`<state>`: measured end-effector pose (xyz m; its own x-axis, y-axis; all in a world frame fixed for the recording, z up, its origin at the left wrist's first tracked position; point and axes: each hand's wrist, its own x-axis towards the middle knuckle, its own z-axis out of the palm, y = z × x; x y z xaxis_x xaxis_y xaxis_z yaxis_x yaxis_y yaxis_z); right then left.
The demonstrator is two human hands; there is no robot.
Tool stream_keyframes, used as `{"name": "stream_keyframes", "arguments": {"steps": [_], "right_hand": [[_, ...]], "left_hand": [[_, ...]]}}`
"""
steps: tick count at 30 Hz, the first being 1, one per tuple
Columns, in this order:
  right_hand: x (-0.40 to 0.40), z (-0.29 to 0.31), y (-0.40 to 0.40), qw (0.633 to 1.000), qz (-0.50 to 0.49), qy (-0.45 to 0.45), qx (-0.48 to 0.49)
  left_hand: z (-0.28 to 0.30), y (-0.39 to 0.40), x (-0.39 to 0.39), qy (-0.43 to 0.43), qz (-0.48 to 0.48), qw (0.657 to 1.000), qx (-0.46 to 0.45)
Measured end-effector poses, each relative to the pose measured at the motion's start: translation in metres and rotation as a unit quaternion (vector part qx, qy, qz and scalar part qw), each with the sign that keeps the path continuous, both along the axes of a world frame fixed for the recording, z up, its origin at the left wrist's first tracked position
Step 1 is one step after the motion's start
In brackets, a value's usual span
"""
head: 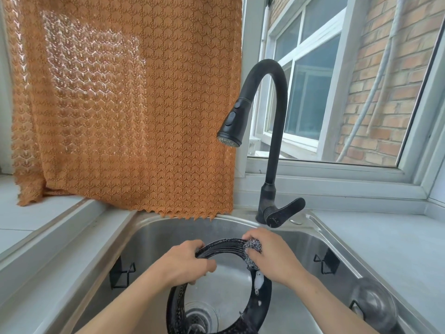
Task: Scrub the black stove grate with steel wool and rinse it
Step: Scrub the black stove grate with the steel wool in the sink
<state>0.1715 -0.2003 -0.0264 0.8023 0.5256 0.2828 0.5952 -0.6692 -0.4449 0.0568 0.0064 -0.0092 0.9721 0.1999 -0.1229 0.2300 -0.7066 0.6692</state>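
Left hand (186, 262) clamped round the left rim of the black stove grate (220, 289), fingers curled over its edge. Right hand (273, 257) bunched round the steel wool (252, 248), pressing it against the grate's far right rim. Grate held tilted inside the steel sink (320, 239), over the drain (198, 318), white suds on its right side. Beyond the hands, black faucet (272, 131) arching left, spray head above the basin. Orange lace curtain (125, 102) hanging far left, hem touching the sink's far rim. Window (337, 88) far right, brick wall outside.
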Motion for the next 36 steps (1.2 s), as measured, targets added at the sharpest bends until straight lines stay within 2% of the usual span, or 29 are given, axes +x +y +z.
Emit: {"name": "stream_keyframes", "arguments": {"steps": [4, 7, 11, 15, 19, 25, 28, 34, 36], "right_hand": [[-0.011, 0.004, 0.008, 0.999, 0.033, -0.035, 0.006], [-0.018, 0.005, 0.015, 0.997, 0.061, -0.047, 0.010], [-0.021, 0.004, 0.018, 0.996, 0.080, -0.038, 0.018], [-0.019, 0.004, 0.014, 0.998, 0.022, -0.003, 0.061], [-0.015, 0.010, 0.007, 0.996, -0.043, 0.016, 0.081], [-0.022, 0.007, 0.019, 0.995, -0.027, -0.002, 0.092], [-0.021, 0.003, 0.027, 0.997, -0.043, -0.039, 0.056], [-0.033, -0.002, 0.040, 0.999, -0.037, -0.020, -0.009], [-0.035, -0.003, 0.043, 0.998, -0.054, -0.003, 0.012]], "left_hand": [[-0.006, -0.004, 0.001, -0.012, -0.009, 1.000, 0.027], [-0.007, -0.010, 0.001, -0.028, -0.033, 0.999, -0.018], [-0.008, -0.014, 0.003, -0.067, -0.048, 0.997, -0.002], [-0.009, -0.015, 0.003, -0.075, -0.021, 0.997, 0.025], [-0.009, -0.013, 0.002, -0.072, -0.002, 0.997, 0.004], [-0.005, -0.025, 0.000, -0.088, 0.010, 0.996, 0.025], [-0.002, -0.033, -0.002, -0.098, 0.007, 0.994, 0.042], [0.001, -0.044, -0.003, -0.099, 0.009, 0.993, 0.063], [0.000, -0.043, -0.002, -0.100, 0.016, 0.993, 0.065]]}}
